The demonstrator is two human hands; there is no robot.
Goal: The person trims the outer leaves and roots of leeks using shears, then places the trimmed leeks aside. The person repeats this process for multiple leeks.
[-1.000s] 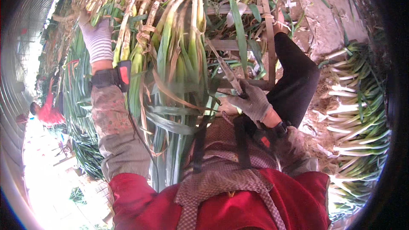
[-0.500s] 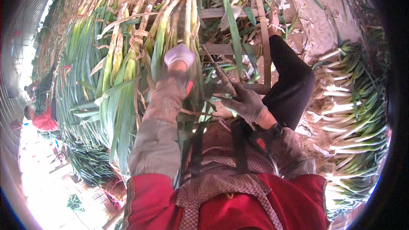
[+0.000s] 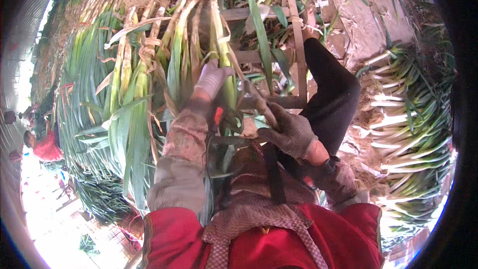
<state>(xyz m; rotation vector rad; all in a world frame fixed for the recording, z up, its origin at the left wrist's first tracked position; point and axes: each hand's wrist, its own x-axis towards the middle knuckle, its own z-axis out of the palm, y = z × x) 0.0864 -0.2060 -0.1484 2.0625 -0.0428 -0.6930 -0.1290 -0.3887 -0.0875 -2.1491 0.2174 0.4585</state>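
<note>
My left hand (image 3: pixel 213 78), in a pale knit glove, is closed on a leek (image 3: pixel 228 80) with a dry brown lower stalk and green leaves. More leeks (image 3: pixel 178 45) hang beside it, roots towards the far side and leaves towards me. My right hand (image 3: pixel 290 128), in a darker grey glove, is wrapped round a narrow, brownish, stick-like tool (image 3: pixel 261 103). The tool slants up to the left, its far end close to the leek in my left hand. I cannot make out what kind of tool it is.
A wooden slatted frame (image 3: pixel 300 55) with loose leaves on it stands ahead, beside my dark-trousered leg (image 3: pixel 328 87). Cleaned leeks with white stalks (image 3: pixel 393 119) are piled at right. A dense heap of leeks (image 3: pixel 74 99) fills the left. Beyond it shows someone's red garment (image 3: pixel 48 148).
My left hand has closed on a single leek, which has parted slightly from the others. My right hand has brought the tool closer to that leek. The view has shifted slightly.
</note>
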